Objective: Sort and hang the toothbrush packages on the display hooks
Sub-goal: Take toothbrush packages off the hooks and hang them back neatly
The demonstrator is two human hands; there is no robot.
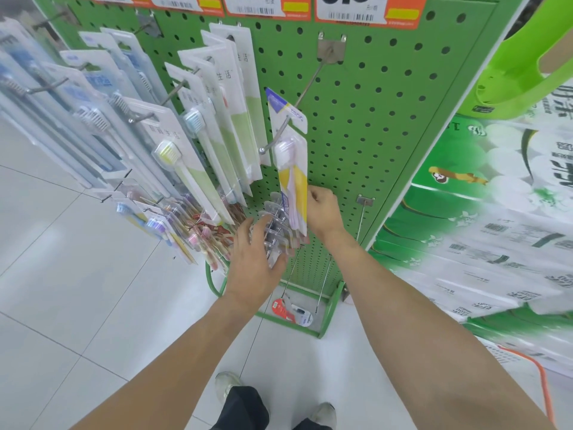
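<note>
A yellow and white toothbrush package [291, 169] hangs on a long metal hook [290, 119] of the green pegboard [372, 119]. My right hand [322, 209] grips the lower right edge of that package. Just below it, a bunch of clear toothbrush packages [276, 225] hangs on a lower hook, and my left hand [252, 262] holds that bunch from the left with its fingers curled round it. Further left hang several white and green toothbrush packages [223, 119] and blue ones [93, 97] on other hooks.
A red and white package [291, 310] lies on the floor inside the rack's green base frame [325, 318]. An empty hook [361, 215] juts out at lower right. Stacked green and white tissue packs [483, 228] stand to the right. Price tags [366, 9] line the top.
</note>
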